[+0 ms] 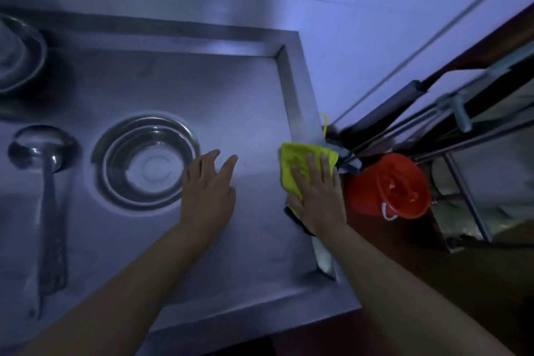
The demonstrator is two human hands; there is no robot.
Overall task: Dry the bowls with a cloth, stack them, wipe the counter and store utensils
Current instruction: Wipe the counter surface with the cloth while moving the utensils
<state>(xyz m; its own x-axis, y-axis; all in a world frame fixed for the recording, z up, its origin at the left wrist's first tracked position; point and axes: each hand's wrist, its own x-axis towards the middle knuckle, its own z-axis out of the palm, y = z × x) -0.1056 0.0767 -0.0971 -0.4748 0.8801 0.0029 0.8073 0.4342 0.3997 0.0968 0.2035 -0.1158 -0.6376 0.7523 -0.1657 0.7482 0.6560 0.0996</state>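
Head view, the only one we get, looking straight down on the steel counter (173, 254). The right hand (316, 196) lies flat on the yellow cloth (291, 165), fingers straight and slightly spread, pressing it down onto the counter's raised right rim, a palm-down hold that looks made for wiping, not carrying. Something dark pokes out under the heel of that hand; I can't tell what it is.

Left of the cloth, the left hand (208, 191) rests on bare steel, fingers spread and relaxed, holding nothing, probably bracing while the other arm works. Further left of the cloth sit the stacked bowls (147, 162), nested upright and apart from both hands, so the drying and stacking look finished. Beyond them a ladle (43, 179) lies with its handle toward the person, not yet put away. Another bowl (17, 55) sits at the far-left corner.

Right of the cloth, off the counter and lower down, stands an orange bucket (388, 185).
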